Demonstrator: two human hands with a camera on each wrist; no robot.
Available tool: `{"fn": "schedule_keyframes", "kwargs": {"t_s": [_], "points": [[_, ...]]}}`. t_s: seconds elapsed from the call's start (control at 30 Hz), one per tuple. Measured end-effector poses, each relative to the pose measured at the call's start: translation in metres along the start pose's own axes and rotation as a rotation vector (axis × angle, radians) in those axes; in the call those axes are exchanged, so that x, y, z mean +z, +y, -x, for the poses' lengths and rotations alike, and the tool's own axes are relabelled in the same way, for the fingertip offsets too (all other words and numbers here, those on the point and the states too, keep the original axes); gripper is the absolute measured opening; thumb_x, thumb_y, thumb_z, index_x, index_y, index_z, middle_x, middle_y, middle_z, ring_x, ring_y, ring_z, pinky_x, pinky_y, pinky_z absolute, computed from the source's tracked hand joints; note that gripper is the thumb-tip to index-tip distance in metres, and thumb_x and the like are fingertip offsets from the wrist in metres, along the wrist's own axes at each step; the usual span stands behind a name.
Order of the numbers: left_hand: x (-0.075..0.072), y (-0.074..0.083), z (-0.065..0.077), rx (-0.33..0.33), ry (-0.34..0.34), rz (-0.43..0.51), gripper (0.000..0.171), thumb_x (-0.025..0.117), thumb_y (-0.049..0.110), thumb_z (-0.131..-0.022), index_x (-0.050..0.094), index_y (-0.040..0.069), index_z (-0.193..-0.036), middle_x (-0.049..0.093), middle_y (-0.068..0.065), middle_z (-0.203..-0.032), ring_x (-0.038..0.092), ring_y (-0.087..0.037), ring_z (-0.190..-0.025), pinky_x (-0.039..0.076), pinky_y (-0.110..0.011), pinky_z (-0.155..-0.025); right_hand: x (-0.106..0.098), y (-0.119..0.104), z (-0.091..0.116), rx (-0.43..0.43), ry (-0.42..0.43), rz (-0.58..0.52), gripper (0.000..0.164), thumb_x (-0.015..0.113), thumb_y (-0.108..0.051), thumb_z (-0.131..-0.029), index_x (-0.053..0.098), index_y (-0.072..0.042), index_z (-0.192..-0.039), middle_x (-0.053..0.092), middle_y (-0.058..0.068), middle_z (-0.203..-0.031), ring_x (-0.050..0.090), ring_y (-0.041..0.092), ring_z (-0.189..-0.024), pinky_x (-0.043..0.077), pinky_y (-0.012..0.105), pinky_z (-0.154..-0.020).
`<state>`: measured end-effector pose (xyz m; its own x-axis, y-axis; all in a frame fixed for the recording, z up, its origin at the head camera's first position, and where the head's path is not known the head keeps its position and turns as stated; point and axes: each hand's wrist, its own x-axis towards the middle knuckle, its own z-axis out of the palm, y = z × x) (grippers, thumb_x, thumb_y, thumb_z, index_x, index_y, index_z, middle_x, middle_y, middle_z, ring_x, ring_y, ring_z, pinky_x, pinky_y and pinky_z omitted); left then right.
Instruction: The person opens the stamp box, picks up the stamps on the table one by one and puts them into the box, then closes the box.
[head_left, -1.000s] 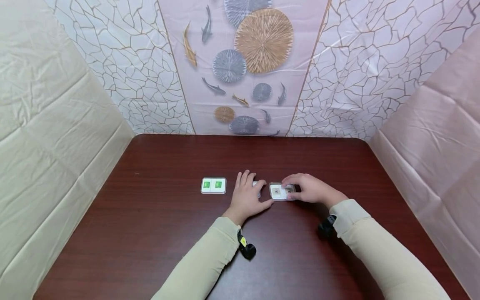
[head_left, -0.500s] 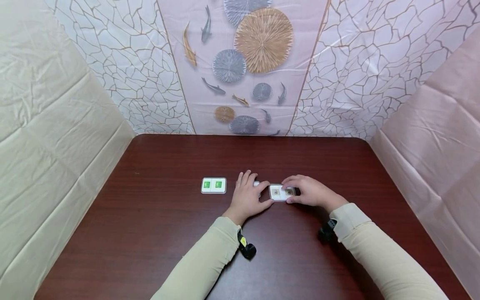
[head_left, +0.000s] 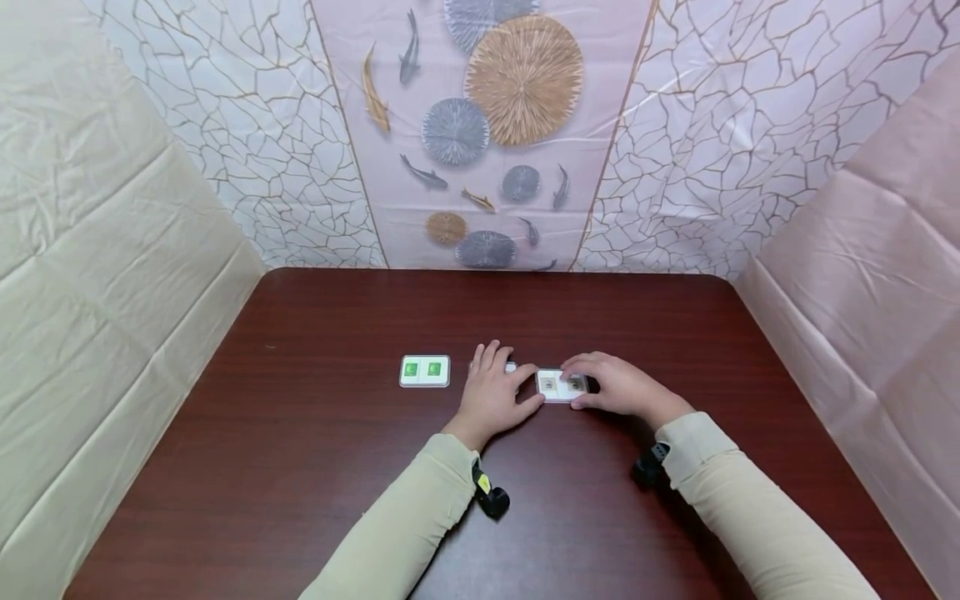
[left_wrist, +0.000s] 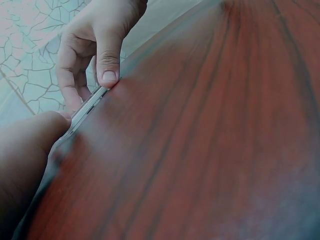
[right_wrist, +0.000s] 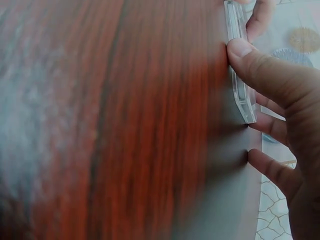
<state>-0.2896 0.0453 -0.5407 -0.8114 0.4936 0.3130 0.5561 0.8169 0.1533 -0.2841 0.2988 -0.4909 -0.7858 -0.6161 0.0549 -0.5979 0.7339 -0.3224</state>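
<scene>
My right hand (head_left: 626, 385) grips a flat clear plastic case (head_left: 551, 387) with a white insert and two small grey-brown squares. Its thumb (right_wrist: 245, 52) lies along the near long edge, with fingers at the far side. My left hand (head_left: 491, 392) lies spread on its left, thumb tip right at the case's near left corner and index finger close to its left end. Another case (head_left: 511, 367) shows only partly behind that index finger; the hand hides the rest. Farther left lies a third case (head_left: 424, 372) with two green squares, touched by neither hand.
The cases lie in a row across the dark red-brown wooden table (head_left: 300, 467). Patterned cloth (head_left: 480, 167) hangs behind its back edge, and pale cloth stands along both sides. A small black device (head_left: 491, 498) sits at the left wrist, another (head_left: 649, 467) at the right.
My right hand has come slightly toward me, with its grip on the case shifted a little. The left hand has barely moved, and the green-squared case stays where it was.
</scene>
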Motion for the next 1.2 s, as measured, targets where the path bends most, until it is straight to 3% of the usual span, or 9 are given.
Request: {"fn": "schedule_keyframes", "kwargs": {"t_s": [0.87, 1.2], "points": [[0.005, 0.0, 0.003, -0.038, -0.071, -0.051, 0.052, 0.044, 0.059, -0.1, 0.052, 0.039, -0.147, 0.042, -0.012, -0.153, 0.028, -0.033, -0.148, 0.009, -0.051, -0.124, 0.016, 0.004, -0.002, 0.083, 0.095, -0.035, 0.045, 0.083, -0.026, -0.084, 0.067, -0.014, -0.124, 0.065, 0.005, -0.128, 0.057, 0.027, -0.117, 0.048, 0.047, -0.095], [-0.003, -0.001, 0.006, -0.046, 0.008, 0.001, 0.052, 0.046, 0.056, -0.099, 0.057, 0.033, -0.143, 0.045, -0.014, -0.151, 0.032, -0.036, -0.146, 0.014, -0.053, -0.123, 0.013, 0.002, -0.007, 0.08, 0.087, -0.038, 0.045, 0.082, -0.022, -0.086, 0.067, -0.013, -0.127, 0.063, 0.007, -0.131, 0.056, 0.03, -0.119, 0.047, 0.05, -0.096]]}}
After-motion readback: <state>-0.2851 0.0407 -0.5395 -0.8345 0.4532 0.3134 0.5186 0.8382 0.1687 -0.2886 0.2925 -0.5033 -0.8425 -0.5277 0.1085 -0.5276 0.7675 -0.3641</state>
